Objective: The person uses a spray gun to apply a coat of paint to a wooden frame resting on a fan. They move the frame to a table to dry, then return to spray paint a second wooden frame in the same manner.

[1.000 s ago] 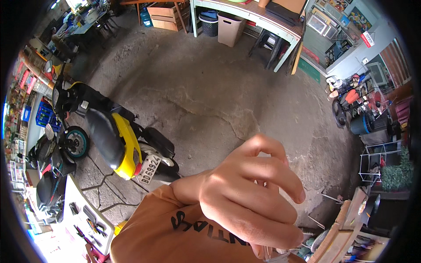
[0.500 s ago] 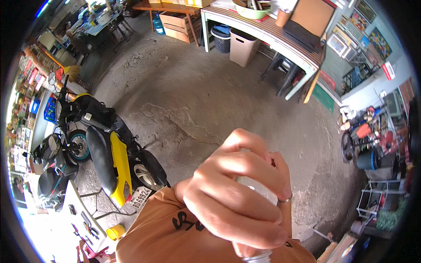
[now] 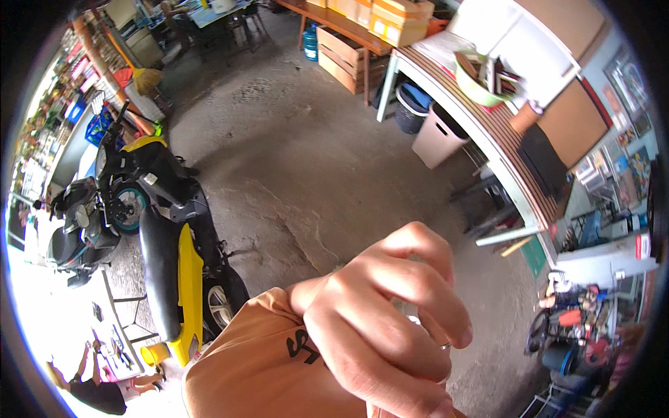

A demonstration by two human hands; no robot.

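Note:
Close up and large, my left hand is raised in front of my orange T-shirt, its back toward me and its fingers curled. A small pale, shiny bit shows in the gap beneath the fingers, too little to name. Behind it, only a sliver of my right hand shows, near a metal band at the wrist. The right fingers are hidden by the left hand.
A yellow and black motorbike stands at left, a second motorbike beyond it. Along the right runs a slatted table with a green basin and a beige bin below. Another person is at lower left beside a white table.
The view has swung, so the slatted table sits lower and farther right. My left hand covers more of my right wrist. A clear piece at the lower edge is out of sight.

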